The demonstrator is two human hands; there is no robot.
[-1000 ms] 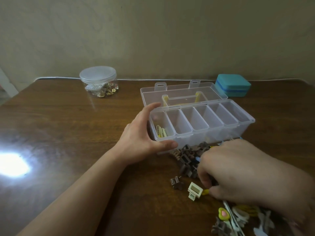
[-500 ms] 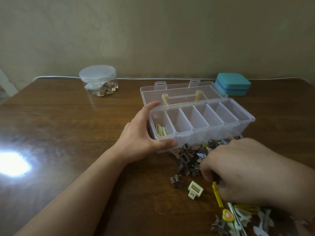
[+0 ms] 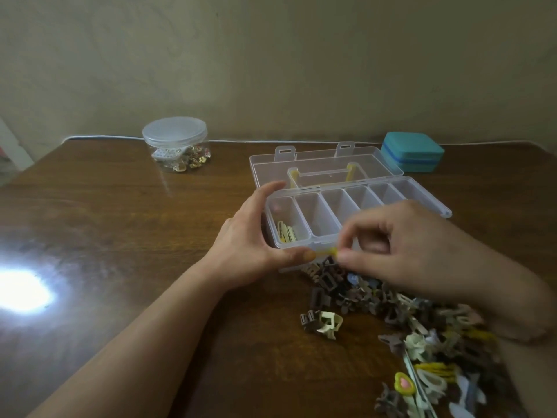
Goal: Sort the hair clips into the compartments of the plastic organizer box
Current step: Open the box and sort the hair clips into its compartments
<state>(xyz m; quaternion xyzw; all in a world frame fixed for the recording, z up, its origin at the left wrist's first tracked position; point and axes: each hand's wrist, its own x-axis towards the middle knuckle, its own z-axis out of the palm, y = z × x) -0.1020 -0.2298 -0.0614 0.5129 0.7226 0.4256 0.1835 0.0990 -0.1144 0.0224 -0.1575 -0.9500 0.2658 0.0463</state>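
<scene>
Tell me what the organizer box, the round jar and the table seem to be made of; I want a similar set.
The organizer box looks like clear, slightly frosted plastic: the yellow clips show through its walls. The round jar also appears to be clear plastic with a cloudy lid, its contents visible. The table looks like dark wood or wood veneer with a glossy finish, given the grain and the bright light reflection.

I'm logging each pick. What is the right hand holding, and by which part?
The right hand pinches a thin yellow hair clip by its right end, between thumb and forefinger. The left hand grips the organizer box at its left end.
</scene>
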